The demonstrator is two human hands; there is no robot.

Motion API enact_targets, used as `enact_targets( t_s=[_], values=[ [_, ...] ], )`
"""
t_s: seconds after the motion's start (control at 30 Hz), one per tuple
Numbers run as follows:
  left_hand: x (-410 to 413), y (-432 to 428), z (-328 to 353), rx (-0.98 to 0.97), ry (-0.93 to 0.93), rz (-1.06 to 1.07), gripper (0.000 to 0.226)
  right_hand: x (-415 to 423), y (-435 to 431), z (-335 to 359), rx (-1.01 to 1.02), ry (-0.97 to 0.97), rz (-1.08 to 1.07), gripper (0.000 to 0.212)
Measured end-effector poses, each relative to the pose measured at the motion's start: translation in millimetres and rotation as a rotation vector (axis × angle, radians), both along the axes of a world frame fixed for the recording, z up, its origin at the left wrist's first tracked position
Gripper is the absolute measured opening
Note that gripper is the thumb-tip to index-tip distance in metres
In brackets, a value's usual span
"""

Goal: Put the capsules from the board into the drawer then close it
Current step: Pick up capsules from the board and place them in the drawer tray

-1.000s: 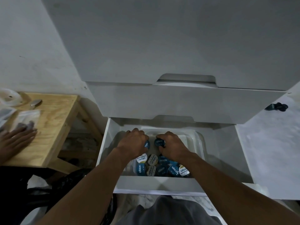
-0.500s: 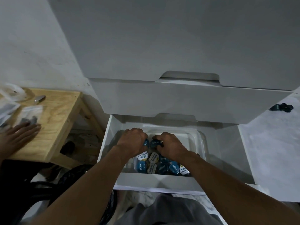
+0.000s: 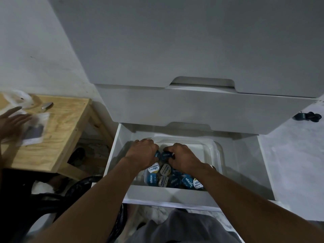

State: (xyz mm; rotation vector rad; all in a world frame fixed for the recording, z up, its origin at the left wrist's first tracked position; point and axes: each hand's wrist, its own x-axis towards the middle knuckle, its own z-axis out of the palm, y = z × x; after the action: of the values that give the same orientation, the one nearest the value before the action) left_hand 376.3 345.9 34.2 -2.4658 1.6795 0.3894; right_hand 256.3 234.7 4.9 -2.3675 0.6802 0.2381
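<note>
- White and pulled well out, the drawer [image 3: 114, 155] stood at the foot of a pale cabinet [image 3: 192, 41], with the two drawer fronts above it pushed in.
- A clear plastic tub [image 3: 218, 151] sat inside the drawer, toward its left and middle.
- The capsules [image 3: 169, 178] lay heaped in the near end of that tub. Most had blue foil tops and a few had white, with "excelso" printed on them.
- The left grip [image 3: 143, 151], a bare hand with knuckles up, hung over the tub. Its fingers were curled round a blue capsule [image 3: 157, 154], of which only an edge showed.
- The right grip [image 3: 182, 156] sat just beside it, thumb and fingers clamped on a second blue capsule [image 3: 166, 155] with its label facing up.
- The two held capsules were almost touching, just past the heap.
- A wooden worktop [image 3: 66, 120] stood left of the cabinet, carrying a clear pouch [image 3: 35, 132] and a small metal piece [image 3: 47, 105].
- Another person's hand [image 3: 12, 120], fingers spread, was at the pouch's left edge.
- A small dark object [image 3: 308, 117] lay on the floor to the right.
</note>
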Motion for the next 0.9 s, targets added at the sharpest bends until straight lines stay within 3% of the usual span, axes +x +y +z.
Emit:
enact_targets(
  t_s=[0.3, 0.67, 0.9],
  values=[
    [-5, 0, 2, -0.049, 0.012, 0.059, 0.035, -1, -4, 3, -0.004, -0.021, -0.012, 0.049],
    [-34, 7, 18, -0.224, -0.040, 0.280, 0.033, -27, -25, 19, -0.230, -0.060, 0.010, 0.041],
    [-74, 10, 38, -0.232, -0.065, 0.293, 0.027, -70, -16, 42, -0.385, -0.046, -0.035, 0.036]
  ],
)
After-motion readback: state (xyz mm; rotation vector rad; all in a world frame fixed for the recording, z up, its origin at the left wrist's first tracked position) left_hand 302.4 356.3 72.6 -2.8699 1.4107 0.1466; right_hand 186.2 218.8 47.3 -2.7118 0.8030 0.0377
